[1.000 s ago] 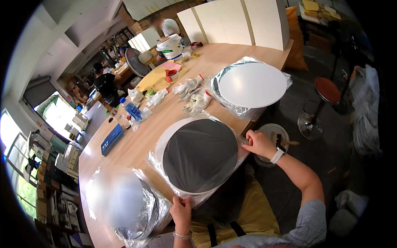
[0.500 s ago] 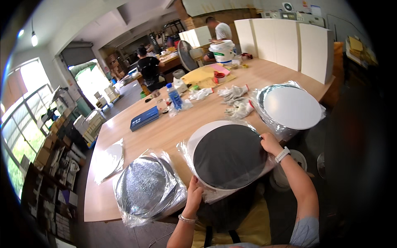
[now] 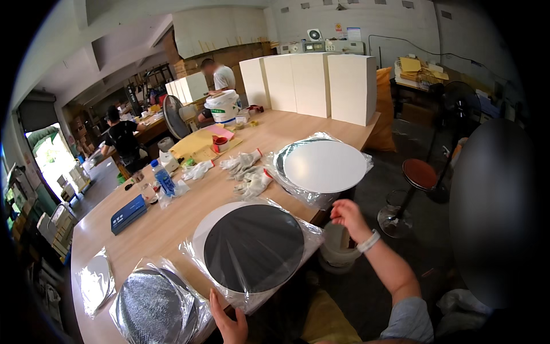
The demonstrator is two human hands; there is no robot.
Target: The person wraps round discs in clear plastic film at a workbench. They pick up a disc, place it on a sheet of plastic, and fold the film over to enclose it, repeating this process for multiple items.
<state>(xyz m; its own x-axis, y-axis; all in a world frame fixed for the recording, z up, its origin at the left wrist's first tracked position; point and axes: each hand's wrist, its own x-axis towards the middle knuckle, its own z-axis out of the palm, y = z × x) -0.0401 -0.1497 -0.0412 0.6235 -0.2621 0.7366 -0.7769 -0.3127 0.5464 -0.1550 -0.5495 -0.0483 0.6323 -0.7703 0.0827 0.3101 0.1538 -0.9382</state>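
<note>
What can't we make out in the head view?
All in the head view:
- Left hand: forearm cut off by the lower edge.
- Silvery disc: near edge cut off by the lower edge.
- Tabletop beneath the dark disc: hidden by the disc.
- Bucket: partly hidden by the right hand.
- Dark shape, far right: too blurred to identify.

Wall (image 3: pixel 407 26): white, at the bk, w/ a thin dark cable (image 3: pixel 401 41) & small signs (image 3: pixel 354 33) on it.
Ceiling (image 3: pixel 126 26): white, w/ thick beams on the L.
Doorway (image 3: pixel 50 146): far L, v. bright, daylight coming thru; dark shutter (image 3: pixel 37 112) above.
Floor (image 3: pixel 427 246): dark grey on the R, paler nr the doorway.
Worktop (image 3: pixel 172 223): big, flat, light wood.
Stool (image 3: pixel 420 173): red seat, shiny round foot, R of the worktop, not touching.
Fan (image 3: pixel 172 116): big & round, behind the worktop.
Side desk (image 3: pixel 409 87): bk R, w/ yellow papers (image 3: pixel 409 64) on top.
</note>
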